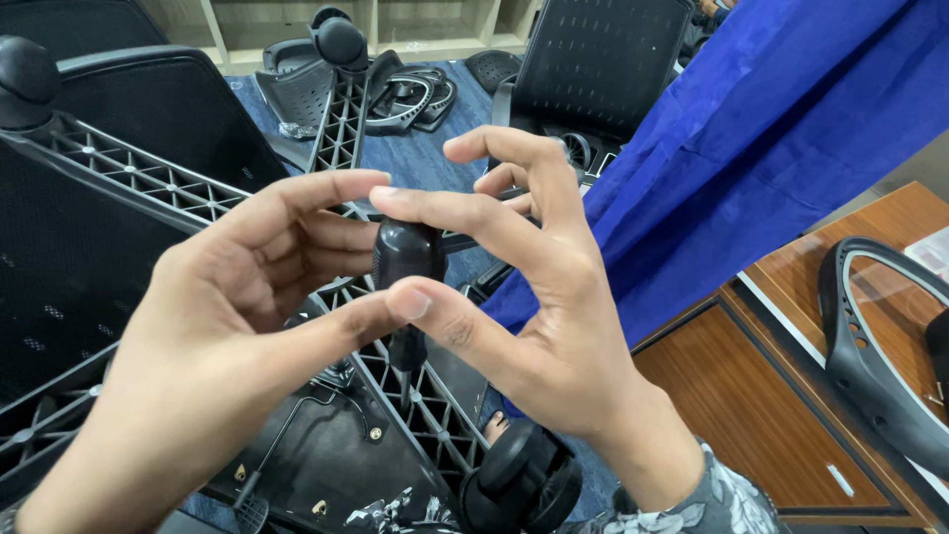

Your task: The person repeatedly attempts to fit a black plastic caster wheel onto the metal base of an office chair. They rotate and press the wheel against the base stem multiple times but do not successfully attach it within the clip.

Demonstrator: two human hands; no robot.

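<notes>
Chair parts are spread over blue carpet. A screwdriver handle [408, 259] is pinched from both sides by the left hand [213, 326] and right hand [539, 297], fingers curled, above the upturned chair base [415, 405]; turning appears underway, needing steady downward pressure.

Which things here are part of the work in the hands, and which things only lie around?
In use: left hand and right hand both pinch the black screwdriver handle, above the black chair base with its caster.

Lying about: blue cloth, wooden desk, spare armrest.

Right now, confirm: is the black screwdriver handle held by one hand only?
No, both hands, left and right, pinch the black screwdriver handle together.
</notes>
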